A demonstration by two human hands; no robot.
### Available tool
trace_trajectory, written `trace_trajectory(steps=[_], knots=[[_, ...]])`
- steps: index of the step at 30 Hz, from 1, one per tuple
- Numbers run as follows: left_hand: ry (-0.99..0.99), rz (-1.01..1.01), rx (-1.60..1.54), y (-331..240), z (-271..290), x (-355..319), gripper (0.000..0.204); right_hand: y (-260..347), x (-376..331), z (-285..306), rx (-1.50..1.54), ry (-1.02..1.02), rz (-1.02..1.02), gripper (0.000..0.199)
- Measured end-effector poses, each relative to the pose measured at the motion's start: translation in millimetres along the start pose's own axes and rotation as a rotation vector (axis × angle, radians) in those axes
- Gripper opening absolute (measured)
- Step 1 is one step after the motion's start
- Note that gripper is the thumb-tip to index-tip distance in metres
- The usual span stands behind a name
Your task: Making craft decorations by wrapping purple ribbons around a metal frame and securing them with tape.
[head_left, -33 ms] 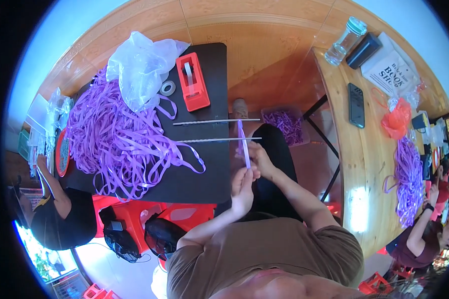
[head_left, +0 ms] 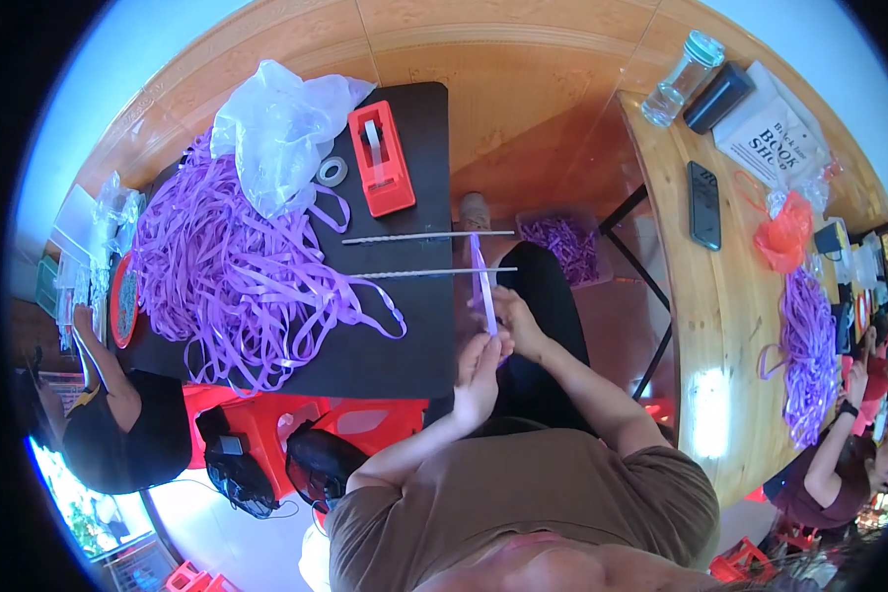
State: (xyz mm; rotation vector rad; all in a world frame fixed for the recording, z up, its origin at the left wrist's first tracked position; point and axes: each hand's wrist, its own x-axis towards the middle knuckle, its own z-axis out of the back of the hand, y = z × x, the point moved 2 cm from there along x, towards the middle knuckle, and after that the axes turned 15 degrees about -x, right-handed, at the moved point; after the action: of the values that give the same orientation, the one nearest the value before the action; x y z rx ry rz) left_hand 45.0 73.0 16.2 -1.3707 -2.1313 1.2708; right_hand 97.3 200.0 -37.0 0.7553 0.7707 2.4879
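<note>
A narrow purple ribbon (head_left: 485, 286) is looped over two thin metal rods (head_left: 434, 236) that stick out past the right edge of the dark table. My left hand (head_left: 479, 370) pinches the ribbon's near end between thumb and fingers. Just to the right and a little farther off, my right hand (head_left: 521, 324) is closed, its fingertips against the same ribbon; they are partly hidden behind it. On the table, a big tangled heap of purple ribbon (head_left: 237, 266) lies left of the rods.
A clear plastic bag (head_left: 271, 128), a tape roll (head_left: 333, 172) and a red tape dispenser (head_left: 382, 158) lie on the dark table (head_left: 395, 355). Beyond my knee, a bin (head_left: 602, 266) holds purple pieces. A wooden table (head_left: 651, 128) at right bears a phone (head_left: 703, 207) and bottle. Other people sit at both sides.
</note>
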Motion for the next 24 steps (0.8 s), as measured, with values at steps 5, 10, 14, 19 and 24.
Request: trace_trajectory(steps=[5,10,14,19,24], knots=[[0.032,0.216,-0.025,-4.2,25.8,-23.2,0.026,44.6,-58.5,2.9,0.356,0.082,-0.108,0.013],[0.006,0.288,-0.042,-6.8,40.3,-28.5,0.025,85.3,-103.0,-3.2,0.721,0.329,-0.481,0.014],[0.014,0.343,-0.104,-12.0,40.4,-22.1,0.026,78.4,-117.8,-22.4,0.63,0.441,-0.423,0.015],[0.065,0.319,-0.127,-4.9,50.7,-21.0,0.027,81.2,-118.8,-18.8,0.739,0.471,-0.501,0.014],[0.14,0.242,0.08,-9.2,56.0,-27.6,0.024,81.0,-121.3,-16.0,0.793,0.508,-0.569,0.016]])
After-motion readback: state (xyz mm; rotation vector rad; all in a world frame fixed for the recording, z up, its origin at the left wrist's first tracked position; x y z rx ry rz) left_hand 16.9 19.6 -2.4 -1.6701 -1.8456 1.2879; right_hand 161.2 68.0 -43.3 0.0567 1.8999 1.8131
